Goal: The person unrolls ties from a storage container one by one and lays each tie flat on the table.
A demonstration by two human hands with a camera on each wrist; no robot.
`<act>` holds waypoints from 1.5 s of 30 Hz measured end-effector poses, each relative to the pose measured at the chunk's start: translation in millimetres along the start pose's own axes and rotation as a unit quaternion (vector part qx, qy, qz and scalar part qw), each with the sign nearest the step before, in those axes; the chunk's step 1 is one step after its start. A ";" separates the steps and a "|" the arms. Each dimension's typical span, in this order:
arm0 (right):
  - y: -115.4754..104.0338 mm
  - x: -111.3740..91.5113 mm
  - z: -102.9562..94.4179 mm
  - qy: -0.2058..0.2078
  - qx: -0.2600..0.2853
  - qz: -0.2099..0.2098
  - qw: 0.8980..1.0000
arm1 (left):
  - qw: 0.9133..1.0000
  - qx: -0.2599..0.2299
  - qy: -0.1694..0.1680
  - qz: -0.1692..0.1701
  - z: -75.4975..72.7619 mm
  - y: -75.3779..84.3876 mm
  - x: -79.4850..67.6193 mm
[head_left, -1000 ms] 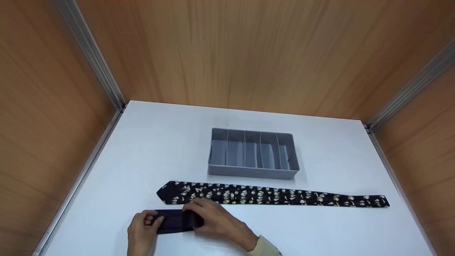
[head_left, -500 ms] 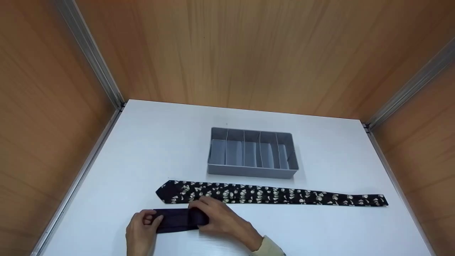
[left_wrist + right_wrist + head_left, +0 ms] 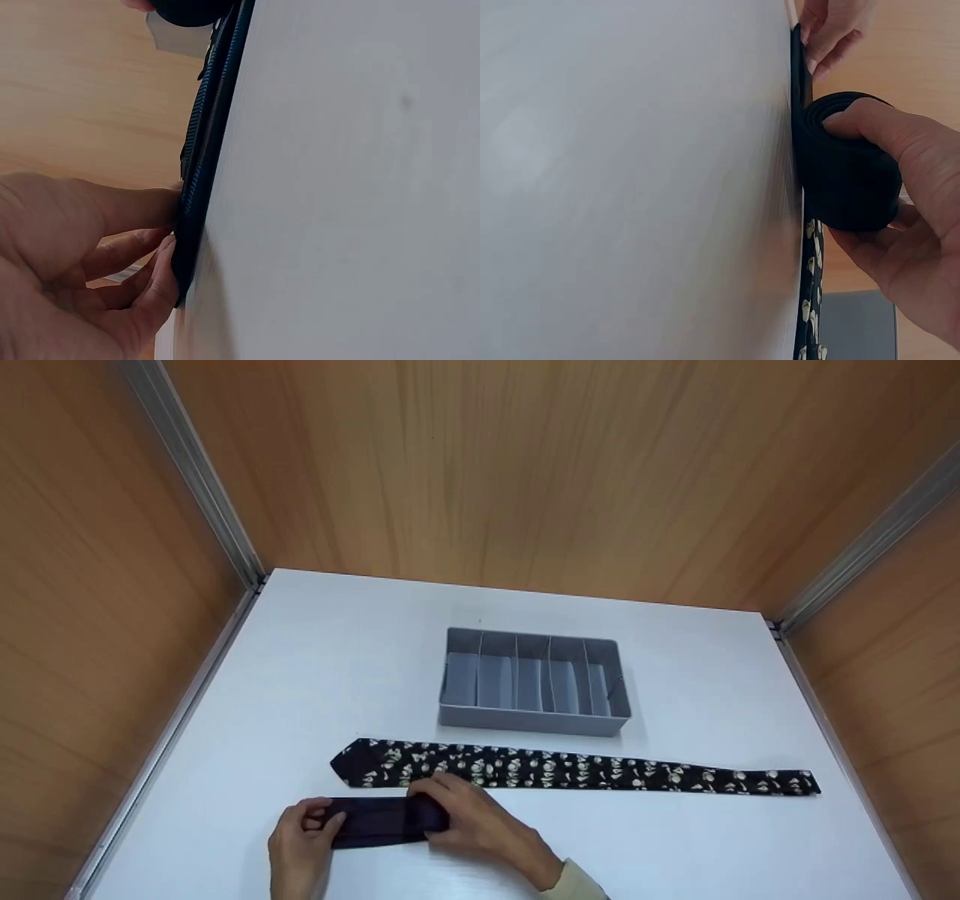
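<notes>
A plain dark necktie [image 3: 371, 821] lies on the white table, flat at its left part and wound into a roll [image 3: 851, 176] at its right. My left hand [image 3: 298, 847] pinches the flat end, thumb and fingertips at its edge, as the left wrist view [image 3: 97, 262] shows. The roll is in the grip of my right hand [image 3: 472, 821]; in the right wrist view the thumb lies over its coiled side and the other fingers are partly hidden behind it. Just beyond both hands a black patterned necktie [image 3: 547, 770] is stretched out flat, its pointed end to the left.
Behind the patterned tie stands a grey organizer box [image 3: 534, 721] with several narrow compartments, in which nothing shows. Wooden panels [image 3: 480, 472] close off the table [image 3: 337, 660] at the back and both sides, with metal rails [image 3: 199, 487] at the corners.
My right hand has shifted a little to the right with the roll, and a longer flat stretch of the dark tie shows between the hands. The left hand stays in place.
</notes>
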State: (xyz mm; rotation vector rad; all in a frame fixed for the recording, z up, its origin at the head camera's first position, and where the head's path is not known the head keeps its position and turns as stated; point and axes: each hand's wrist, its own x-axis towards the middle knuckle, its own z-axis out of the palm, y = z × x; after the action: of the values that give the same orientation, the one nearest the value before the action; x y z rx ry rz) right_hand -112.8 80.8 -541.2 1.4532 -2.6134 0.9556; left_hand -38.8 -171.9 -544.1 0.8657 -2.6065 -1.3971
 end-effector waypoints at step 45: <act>11.2 -35.2 -24.8 -0.004 -0.003 0.047 0.999 | 1.000 0.007 0.006 0.004 2.3 -0.1 1.8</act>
State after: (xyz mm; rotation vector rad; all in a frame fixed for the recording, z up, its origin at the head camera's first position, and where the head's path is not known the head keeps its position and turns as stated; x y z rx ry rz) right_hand -108.3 124.9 -536.7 1.3463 -2.7088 0.9507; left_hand -41.0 -171.2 -545.9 0.8630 -2.6105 -1.3693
